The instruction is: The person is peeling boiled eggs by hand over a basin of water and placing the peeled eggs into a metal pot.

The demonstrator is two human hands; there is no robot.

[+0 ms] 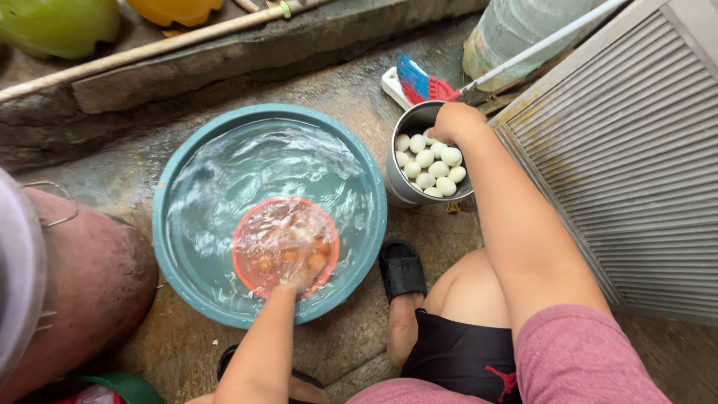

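At centre frame, the left hand (pixel 303 275) is submerged in a round orange plastic bowl (pixel 250 232), its grip unclear; the right hand (pixel 453 122), fingers together, reaches into a steel pot of white eggs (pixel 400 187) at upper right.

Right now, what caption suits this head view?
Left hand underwater in orange bowl inside teal basin; right hand over steel pot of pale eggs.

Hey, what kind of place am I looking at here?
Probably an outdoor washing spot beside a house: a wet concrete floor, a teal basin of water where the left hand is submerged, a steel pot of pale eggs under the right hand, and a brush.
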